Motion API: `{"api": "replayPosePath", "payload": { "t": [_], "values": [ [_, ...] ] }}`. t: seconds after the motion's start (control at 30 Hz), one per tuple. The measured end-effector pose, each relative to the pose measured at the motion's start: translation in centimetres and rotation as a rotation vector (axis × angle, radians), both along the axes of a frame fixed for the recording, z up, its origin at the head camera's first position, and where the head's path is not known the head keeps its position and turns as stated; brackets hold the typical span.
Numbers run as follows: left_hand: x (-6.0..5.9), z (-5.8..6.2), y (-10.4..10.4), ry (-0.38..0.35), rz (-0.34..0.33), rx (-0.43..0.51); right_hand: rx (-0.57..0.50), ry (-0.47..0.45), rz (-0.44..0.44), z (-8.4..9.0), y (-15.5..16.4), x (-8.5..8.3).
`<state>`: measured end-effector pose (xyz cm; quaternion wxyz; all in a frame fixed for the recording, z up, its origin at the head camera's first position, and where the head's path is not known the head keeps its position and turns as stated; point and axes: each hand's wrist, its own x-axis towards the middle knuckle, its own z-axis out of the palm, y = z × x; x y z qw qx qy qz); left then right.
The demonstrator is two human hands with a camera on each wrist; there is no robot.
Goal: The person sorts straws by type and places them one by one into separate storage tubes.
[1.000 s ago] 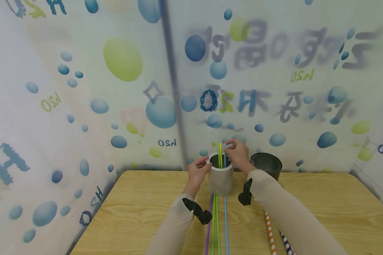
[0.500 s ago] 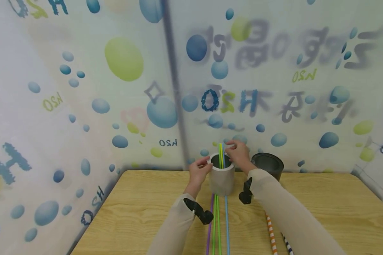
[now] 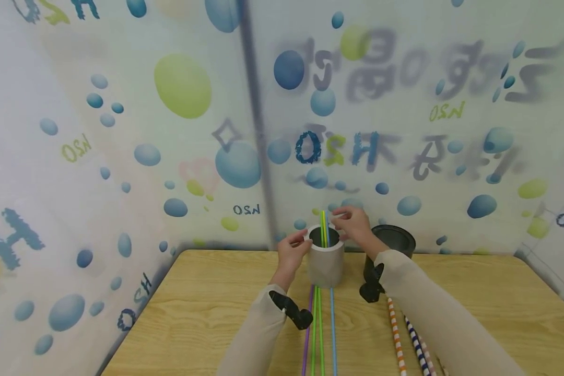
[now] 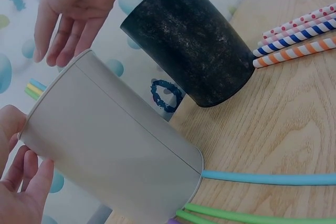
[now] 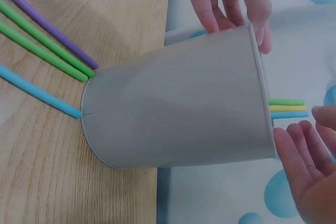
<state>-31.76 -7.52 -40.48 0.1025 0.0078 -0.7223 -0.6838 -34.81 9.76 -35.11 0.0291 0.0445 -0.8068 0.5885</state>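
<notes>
A light grey cylindrical container stands upright at the table's back, with green, yellow and blue straws sticking up inside it. My left hand holds its rim at the left, one digit over the edge and others against the outer wall. Just right of the rim, my right hand is beside the blue straw, its fingers loosely bent with nothing between them; the right wrist view shows a small gap to the straws. In front of the container lie a purple straw, two green straws and a blue straw.
A black cylindrical container stands to the right, partly behind my right forearm in the head view. Striped and dotted paper straws lie in front of it on the wooden table. A patterned wall rises directly behind.
The blue straw in the container has shifted left, against the green and yellow ones. My right hand has let go of it, and the right forearm has moved slightly right.
</notes>
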Motion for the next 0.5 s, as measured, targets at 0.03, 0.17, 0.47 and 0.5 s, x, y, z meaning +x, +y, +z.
{"api": "replayPosePath", "payload": {
  "t": [0.03,0.17,0.47,0.5],
  "values": [
    [0.3,0.4,0.0,-0.004,-0.005,0.003,-0.004,0.001,0.016,0.0,0.1,0.2],
    [0.7,1.0,0.1,-0.007,-0.012,0.0,-0.025,-0.014,0.072,-0.1,0.5,0.8],
    [0.0,0.2,0.1,-0.026,-0.015,0.004,-0.002,-0.025,0.174,-0.4,1.8,2.2],
    [0.0,0.2,0.1,-0.03,-0.015,0.006,0.001,-0.022,0.181,-0.5,2.0,2.4]
  ]
}}
